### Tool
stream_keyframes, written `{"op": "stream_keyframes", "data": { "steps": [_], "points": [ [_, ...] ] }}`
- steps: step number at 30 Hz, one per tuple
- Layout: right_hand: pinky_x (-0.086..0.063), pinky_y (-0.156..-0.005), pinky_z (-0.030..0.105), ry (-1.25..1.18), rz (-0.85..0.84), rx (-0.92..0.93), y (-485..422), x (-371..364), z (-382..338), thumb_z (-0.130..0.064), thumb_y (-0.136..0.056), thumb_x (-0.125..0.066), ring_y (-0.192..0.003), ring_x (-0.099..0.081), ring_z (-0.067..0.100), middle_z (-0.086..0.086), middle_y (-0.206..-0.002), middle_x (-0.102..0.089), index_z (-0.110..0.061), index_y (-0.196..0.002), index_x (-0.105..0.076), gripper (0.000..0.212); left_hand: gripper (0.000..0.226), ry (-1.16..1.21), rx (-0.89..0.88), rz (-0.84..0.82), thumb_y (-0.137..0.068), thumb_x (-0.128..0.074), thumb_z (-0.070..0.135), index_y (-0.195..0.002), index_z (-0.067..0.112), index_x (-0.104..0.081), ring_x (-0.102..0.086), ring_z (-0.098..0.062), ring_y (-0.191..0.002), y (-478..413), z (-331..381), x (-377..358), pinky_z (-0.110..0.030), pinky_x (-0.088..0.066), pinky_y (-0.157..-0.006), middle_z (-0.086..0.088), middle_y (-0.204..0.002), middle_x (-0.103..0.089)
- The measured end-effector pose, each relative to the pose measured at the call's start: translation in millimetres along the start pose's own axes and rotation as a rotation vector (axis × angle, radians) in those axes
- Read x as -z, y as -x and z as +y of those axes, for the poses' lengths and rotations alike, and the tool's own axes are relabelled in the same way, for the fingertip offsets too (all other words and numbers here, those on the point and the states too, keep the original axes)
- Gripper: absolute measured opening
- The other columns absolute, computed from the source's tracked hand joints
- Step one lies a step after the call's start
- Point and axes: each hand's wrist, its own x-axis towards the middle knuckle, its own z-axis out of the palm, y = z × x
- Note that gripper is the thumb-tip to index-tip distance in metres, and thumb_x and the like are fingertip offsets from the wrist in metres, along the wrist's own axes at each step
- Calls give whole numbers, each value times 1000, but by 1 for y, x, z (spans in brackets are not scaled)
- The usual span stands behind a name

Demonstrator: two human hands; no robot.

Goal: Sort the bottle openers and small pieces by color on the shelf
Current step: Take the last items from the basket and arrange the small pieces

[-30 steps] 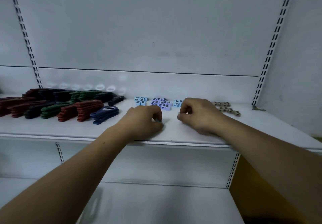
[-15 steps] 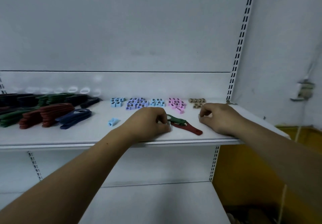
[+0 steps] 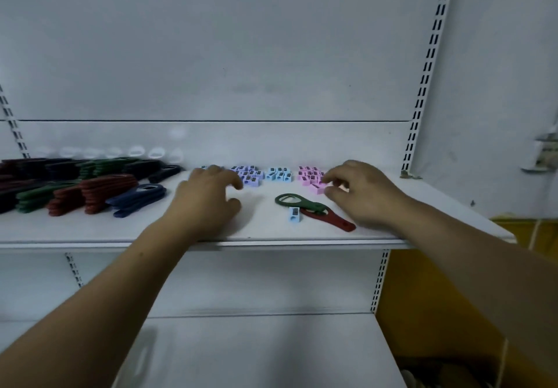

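Note:
My left hand (image 3: 208, 197) hovers open over the white shelf (image 3: 265, 233), its spread fingers reaching toward the purple pieces (image 3: 250, 175). My right hand (image 3: 359, 191) has curled fingers and pinches a pink piece (image 3: 317, 189) at the edge of the pink pile (image 3: 308, 173). Between the hands lie a green bottle opener (image 3: 294, 200) crossing a red bottle opener (image 3: 332, 218), with one light-blue piece (image 3: 294, 215) beside them. A light-blue pile (image 3: 279, 174) sits between the purple and pink ones.
Stacks of red openers (image 3: 102, 190), green openers (image 3: 33, 197), blue openers (image 3: 137, 197) and dark openers (image 3: 157, 170) fill the shelf's left part. A slotted upright (image 3: 422, 79) stands at the right. A lower shelf (image 3: 256, 351) lies below, with a yellow surface (image 3: 422, 297) to its right.
My left hand let go of the green opener and moved left, opening its fingers. My right hand shifted left from the tan pieces to the pink pile. A light-blue piece now shows beside the openers.

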Motion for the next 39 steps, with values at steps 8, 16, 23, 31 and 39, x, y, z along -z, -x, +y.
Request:
{"op": "stream_keyframes", "data": {
  "steps": [8,16,23,31,39],
  "points": [
    [-38,-84,17,3,-243,213,-2,-17,-60,-33,-91,-60,-101,-54,5,-10,-115,-62,-24,-116,-67,27,26,79,102,-120,-92,-55,19,-115,23,-65,-55,-16,-103,6,-25,9,-23,-41,-88,2,-120,-62],
    [-41,-84,21,-114,-277,179,-15,-28,-82,-31,-89,-64,-97,-54,6,-9,-117,-60,-29,-120,-59,31,31,218,29,-173,-87,-64,17,-117,24,-65,-56,-7,-95,11,-36,15,-17,-38,-85,7,-114,-65],
    [-35,-64,13,-131,-217,137,-16,-34,-81,-38,-84,-68,-80,-49,0,-22,-80,-49,-29,-88,-59,14,20,268,8,-151,-89,-63,32,-109,32,-67,-57,-6,-86,10,-35,14,-19,-40,-75,13,-100,-66],
    [-41,-72,22,-106,-206,136,-14,-37,-88,-34,-88,-64,-85,-55,8,-13,-89,-59,-24,-91,-63,10,26,110,-66,-116,-99,-45,26,-115,26,-65,-55,-13,-97,8,-26,14,-22,-39,-80,5,-112,-66],
    [-37,-86,25,141,-83,7,-13,-24,-64,-27,-95,-51,-112,-52,20,2,-122,-58,-20,-120,-63,28,22,118,-32,-123,-96,-48,26,-110,25,-65,-52,-12,-88,5,-38,14,-24,-39,-76,4,-108,-66]
  ]
}}
